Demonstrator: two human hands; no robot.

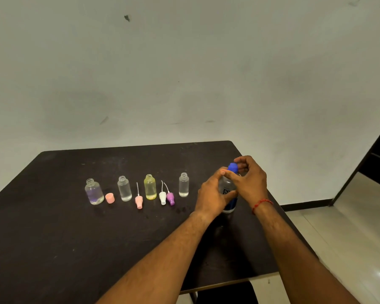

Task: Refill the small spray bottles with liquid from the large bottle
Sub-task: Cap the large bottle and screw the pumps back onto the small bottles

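large bottle [228, 190]: upright on the right side of the table [75, 249], near its right edge. Clear, with a dark label and blue low down (I can only read "re", my hand hides the rest).
blue cap [233, 167]: sitting on top of the large bottle.
left hand [212, 195]: wrapped round the large bottle's body, fingers curled snug on it.
right hand [251, 183]: up top, fingers and thumb curled round the blue cap, pinching it.
red thread [262, 204]: round my right wrist.
small bottles: four in a row left of the large bottle, all upright, necks open, spaced apart.
purple-tinted bottle [94, 192]: far left of the row.
clear bottle [124, 189]: second along. How full it is, I can't tell.
yellow bottle [150, 187]: third.
last clear bottle [183, 185]: nearest my left hand, not touching it.
pink cap [110, 198]: on the table just beside the purple-tinted bottle.
pink sprayer [139, 202]: between the clear bottle and the yellow bottle, thin tube pointing away from me.
white sprayer [162, 197] and purple sprayer [170, 198]: side by side between the yellow bottle and the last clear bottle. Touching or not, can't tell.
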